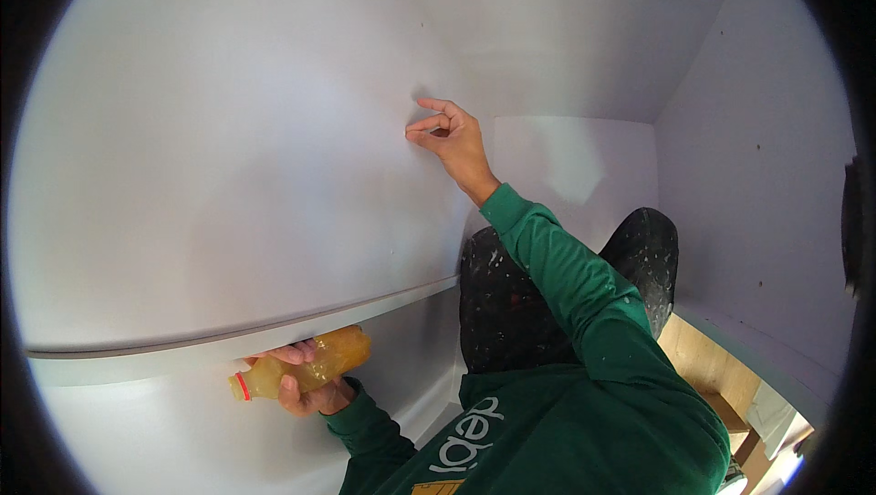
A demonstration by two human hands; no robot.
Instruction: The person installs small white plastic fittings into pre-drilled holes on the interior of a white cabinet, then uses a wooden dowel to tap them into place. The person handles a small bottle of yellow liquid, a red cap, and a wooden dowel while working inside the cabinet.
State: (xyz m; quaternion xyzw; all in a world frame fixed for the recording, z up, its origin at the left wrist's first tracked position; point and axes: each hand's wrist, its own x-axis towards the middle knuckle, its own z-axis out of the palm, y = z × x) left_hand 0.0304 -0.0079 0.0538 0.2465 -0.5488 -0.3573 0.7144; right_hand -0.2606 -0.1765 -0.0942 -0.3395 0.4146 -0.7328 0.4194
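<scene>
Between the thumb and fingers of the left hand (319, 397) sits a clear plastic bottle (339, 355) with yellow-orange contents, the fingers clamped around its middle. It lies nearly on its side: the narrow neck, with a red ring (244, 385) around it, points left of those fingers, and the rounded base extends to their right. Just above the fingers runs a pale ledge (228, 333), its edge bending across the view.

Well above and to the right of the bottle, the right hand (452, 137) is raised beside a broad white panel (246, 157). Its thumb and one finger draw close at their tips, while another finger stretches out above them, apart; whether the tips meet or pinch something small, I cannot tell. A soft shadow lies on the panel next to these fingertips.

Below the right hand's fingers, a green sleeve (570, 271) covers the forearm, and dark trousers (511, 322) speckled with pale spots show beyond it. Well to the right of the fingers stands a lilac-tinted wall (757, 203) with small dark holes.
</scene>
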